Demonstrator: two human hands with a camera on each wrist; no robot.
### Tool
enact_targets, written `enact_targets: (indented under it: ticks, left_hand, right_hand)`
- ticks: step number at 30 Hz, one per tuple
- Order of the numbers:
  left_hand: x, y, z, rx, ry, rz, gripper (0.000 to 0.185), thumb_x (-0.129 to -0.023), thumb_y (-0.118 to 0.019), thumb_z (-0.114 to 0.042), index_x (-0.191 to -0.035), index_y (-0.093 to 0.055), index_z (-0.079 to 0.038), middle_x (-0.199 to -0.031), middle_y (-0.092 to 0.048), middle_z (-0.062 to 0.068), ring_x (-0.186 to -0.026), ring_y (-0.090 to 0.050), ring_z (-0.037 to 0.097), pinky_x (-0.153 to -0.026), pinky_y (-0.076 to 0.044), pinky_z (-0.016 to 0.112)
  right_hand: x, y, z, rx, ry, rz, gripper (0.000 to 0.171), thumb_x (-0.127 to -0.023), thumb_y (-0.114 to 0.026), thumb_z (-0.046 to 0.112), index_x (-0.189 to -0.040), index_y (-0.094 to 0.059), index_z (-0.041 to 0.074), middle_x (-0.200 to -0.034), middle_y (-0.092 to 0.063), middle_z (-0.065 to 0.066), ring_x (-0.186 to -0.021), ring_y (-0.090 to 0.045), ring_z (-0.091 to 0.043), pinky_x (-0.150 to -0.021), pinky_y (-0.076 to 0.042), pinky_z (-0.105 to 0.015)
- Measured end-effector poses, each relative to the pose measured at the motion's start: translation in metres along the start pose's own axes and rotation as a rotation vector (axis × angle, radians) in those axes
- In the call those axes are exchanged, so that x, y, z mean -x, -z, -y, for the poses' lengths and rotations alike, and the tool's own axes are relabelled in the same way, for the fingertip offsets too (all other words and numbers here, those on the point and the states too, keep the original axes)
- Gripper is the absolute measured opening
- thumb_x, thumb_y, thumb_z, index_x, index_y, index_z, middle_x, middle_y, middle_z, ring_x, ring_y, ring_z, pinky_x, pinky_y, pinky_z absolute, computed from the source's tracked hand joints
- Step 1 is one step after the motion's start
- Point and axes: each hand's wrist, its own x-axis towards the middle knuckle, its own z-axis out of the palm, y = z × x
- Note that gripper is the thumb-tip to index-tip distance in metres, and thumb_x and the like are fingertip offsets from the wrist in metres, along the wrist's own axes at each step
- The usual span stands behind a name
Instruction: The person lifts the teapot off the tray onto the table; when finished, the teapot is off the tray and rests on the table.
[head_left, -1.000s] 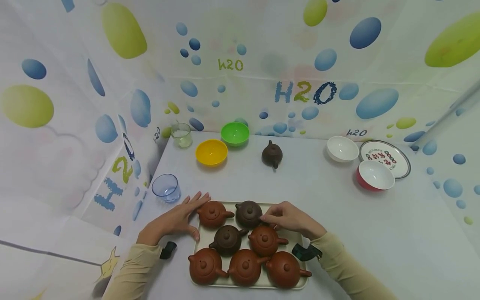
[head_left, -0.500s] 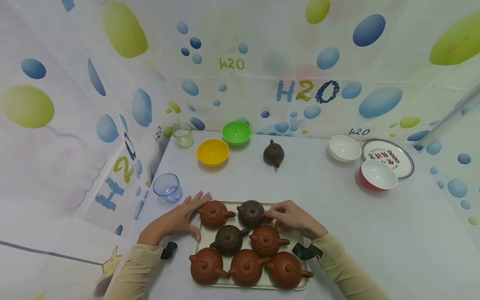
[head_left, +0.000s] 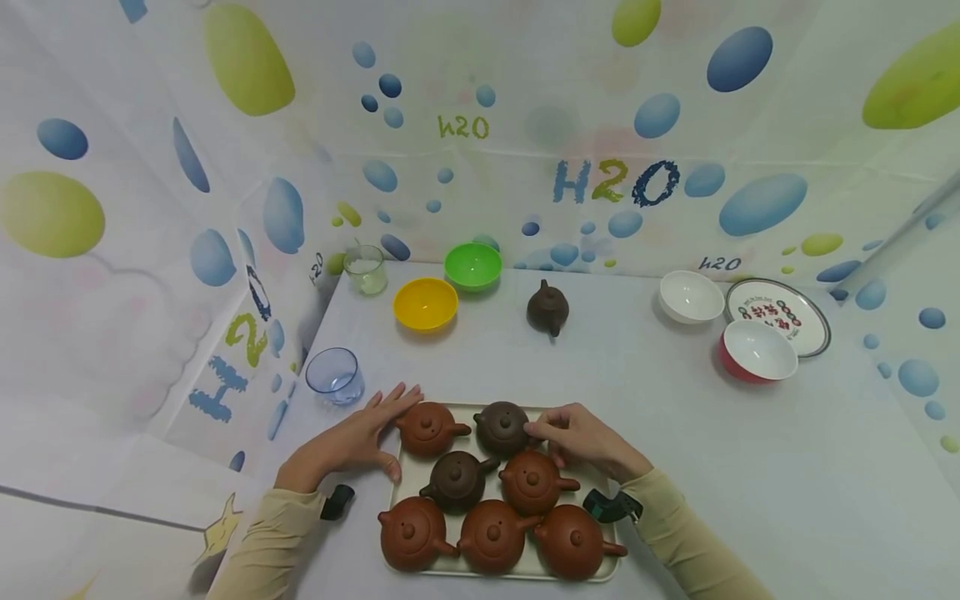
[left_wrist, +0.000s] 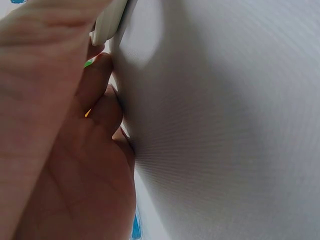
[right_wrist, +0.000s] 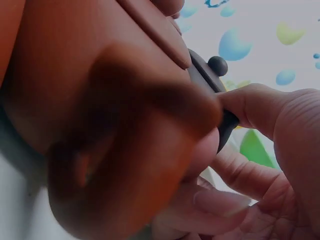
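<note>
Right hand point(head_left: 581, 437): pinches dark teapot point(head_left: 501, 427), at tray's point(head_left: 525, 569) 12 o'clock. Left hand point(head_left: 352, 440): flat, fingers straight, at tray's 9 o'clock edge.

- Teapots on cream tray point(head_left: 517, 571): five reddish-brown, two dark brown point(head_left: 501, 427)
- Lone teapot point(head_left: 547, 307): dark brown
- Bowls: yellow point(head_left: 425, 303), green point(head_left: 472, 265), white point(head_left: 691, 296), red-outside point(head_left: 755, 352)
- Backdrop point(head_left: 615, 179): white, blue/green bubbles, "H2O" print
- Counter point(head_left: 675, 433): pale grey
</note>
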Motion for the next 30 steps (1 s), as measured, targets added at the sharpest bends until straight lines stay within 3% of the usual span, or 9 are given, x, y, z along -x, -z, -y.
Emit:
enact_targets:
  ticks: [23,30]
  left_hand:
    - [-0.002,0.0,-0.001,0.001,-0.008,0.001,0.127,-0.061,-0.098,-0.036,-0.167,-0.034,-0.004,-0.175,-0.03,0.02,-0.164,-0.018,0.051,-0.131,-0.011,0.071]
    - [0.0,0.001,0.0,-0.002,-0.002,0.004,0.127,-0.062,-0.098,-0.037,-0.167,-0.033,-0.004,-0.176,-0.03,0.019,-0.164,-0.017,0.05,-0.134,-0.009,0.066]
  right_hand:
    - [0.012,0.011,0.009,-0.046,0.039,-0.002,0.037,-0.108,-0.064,0.035,-0.102,-0.077,0.001,-0.065,-0.059,-0.002,-0.055,-0.047,-0.01,-0.053,-0.041,-0.02]
    - [0.027,0.017,0.005,-0.045,0.005,-0.067,0.042,-0.107,-0.065,0.039,-0.101,-0.075,-0.002,-0.065,-0.059,0.001,-0.057,-0.046,-0.009,-0.053,-0.04,-0.021]
